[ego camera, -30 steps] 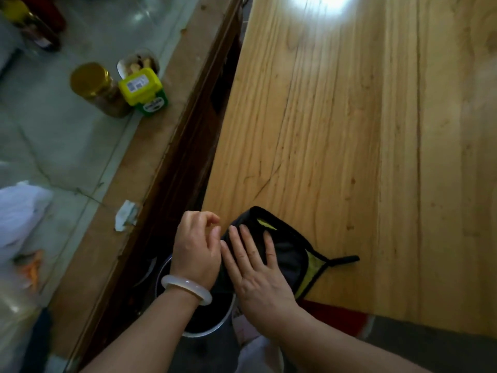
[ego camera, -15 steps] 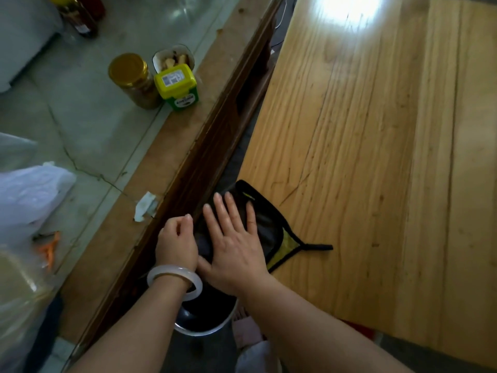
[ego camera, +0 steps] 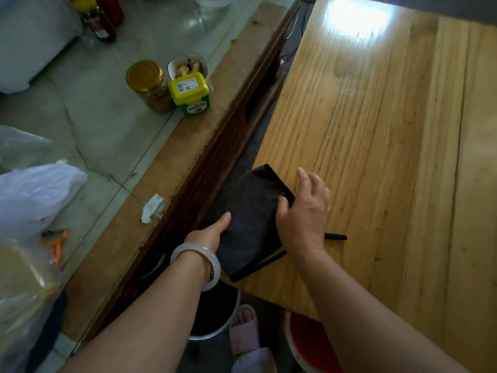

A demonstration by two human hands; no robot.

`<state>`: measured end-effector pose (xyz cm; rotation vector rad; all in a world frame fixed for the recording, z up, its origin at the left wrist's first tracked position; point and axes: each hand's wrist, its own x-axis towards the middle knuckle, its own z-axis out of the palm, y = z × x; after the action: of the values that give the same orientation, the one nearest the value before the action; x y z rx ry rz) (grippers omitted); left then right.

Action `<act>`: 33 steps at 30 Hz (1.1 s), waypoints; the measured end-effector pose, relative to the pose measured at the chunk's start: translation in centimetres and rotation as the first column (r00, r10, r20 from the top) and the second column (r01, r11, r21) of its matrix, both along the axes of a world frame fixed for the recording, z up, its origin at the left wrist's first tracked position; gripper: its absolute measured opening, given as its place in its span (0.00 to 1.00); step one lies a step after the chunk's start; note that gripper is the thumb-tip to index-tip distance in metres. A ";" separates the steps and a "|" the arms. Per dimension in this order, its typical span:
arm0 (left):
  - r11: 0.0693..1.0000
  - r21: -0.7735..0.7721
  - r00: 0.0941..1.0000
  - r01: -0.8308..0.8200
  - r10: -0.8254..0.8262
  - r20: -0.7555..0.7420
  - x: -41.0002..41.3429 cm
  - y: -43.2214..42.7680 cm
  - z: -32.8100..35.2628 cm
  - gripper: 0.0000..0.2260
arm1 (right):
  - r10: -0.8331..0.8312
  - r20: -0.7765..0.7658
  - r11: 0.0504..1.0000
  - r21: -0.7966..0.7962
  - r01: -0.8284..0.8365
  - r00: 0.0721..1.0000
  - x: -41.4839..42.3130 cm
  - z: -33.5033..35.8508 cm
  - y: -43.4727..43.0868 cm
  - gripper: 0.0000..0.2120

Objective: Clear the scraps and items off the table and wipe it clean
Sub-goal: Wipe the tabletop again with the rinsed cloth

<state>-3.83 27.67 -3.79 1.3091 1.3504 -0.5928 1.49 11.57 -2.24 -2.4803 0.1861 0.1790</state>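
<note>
Home dining area, wooden table (ego camera: 376, 146), food jars (ego camera: 149, 86), slippered foot (ego camera: 243, 328)

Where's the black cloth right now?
Head view, lower centre: the black cloth overhangs the left edge of the wooden table, between the left hand and right hand.

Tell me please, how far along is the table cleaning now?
Done: the wooden table carries nothing but the black cloth. In hand: left hand and right hand both hold that cloth at the table's edge, over the bin. Left: finishing the wipe; how much was wiped, I cannot tell.
</note>
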 end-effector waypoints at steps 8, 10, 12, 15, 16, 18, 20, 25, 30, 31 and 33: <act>0.997 0.076 0.999 -0.027 0.031 -0.043 -0.4 -1.3 2.3 0.44 | 0.018 -0.255 0.999 0.037 -0.009 0.967 0.4 0.8 -1.6 0.29; 0.985 0.170 1.000 -0.004 0.000 0.024 -0.5 -1.8 3.0 0.32 | 0.035 -0.324 0.995 0.097 -0.004 0.945 0.4 1.1 -1.6 0.22; 0.972 0.236 0.995 -0.013 -0.011 0.098 -0.7 -2.1 3.2 0.27 | 0.059 -0.385 0.989 0.150 -0.001 0.921 0.5 1.4 -1.8 0.16; 0.946 0.324 0.982 -0.004 -0.057 0.179 -1.1 -2.7 4.3 0.23 | 0.071 -0.419 0.956 0.288 0.059 0.905 0.5 2.4 -2.8 0.11; 0.939 0.343 0.971 0.001 -0.083 0.223 -1.3 -2.9 4.6 0.21 | 0.069 -0.419 0.937 0.338 0.085 0.905 0.4 3.0 -3.2 0.10; 0.936 0.351 0.939 -0.002 -0.119 0.322 -1.6 -3.3 5.4 0.17 | 0.055 -0.411 0.896 0.423 0.137 0.910 0.2 4.0 -4.3 0.09; 0.936 0.353 0.906 -0.004 -0.145 0.397 -1.7 -3.8 6.5 0.16 | 0.042 -0.400 0.844 0.505 0.182 0.916 0.0 5.1 -5.5 0.11; 0.955 0.294 0.842 -0.039 -0.127 0.525 -1.8 -5.5 9.6 0.22 | 0.165 -0.357 0.704 0.696 0.144 0.919 -0.4 8.2 -9.4 0.40; 0.799 0.475 0.613 0.369 -0.593 0.521 -3.2 -7.9 12.9 0.35 | 0.408 -0.196 0.869 0.382 -0.313 0.892 -1.4 10.4 -13.4 0.36; 0.705 0.575 0.540 0.415 -0.700 0.468 -3.5 -8.7 13.6 0.36 | 0.425 -0.154 0.886 0.272 -0.376 0.892 -1.7 11.0 -14.2 0.36; 0.532 0.741 0.429 0.411 -0.829 0.358 -3.9 -10.4 14.8 0.35 | 0.426 -0.077 0.901 0.120 -0.416 0.901 -2.2 12.2 -15.6 0.33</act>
<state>-7.70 17.28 11.01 2.3176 0.2747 -0.1235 -0.73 -4.06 9.96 -2.3802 -0.3184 0.4860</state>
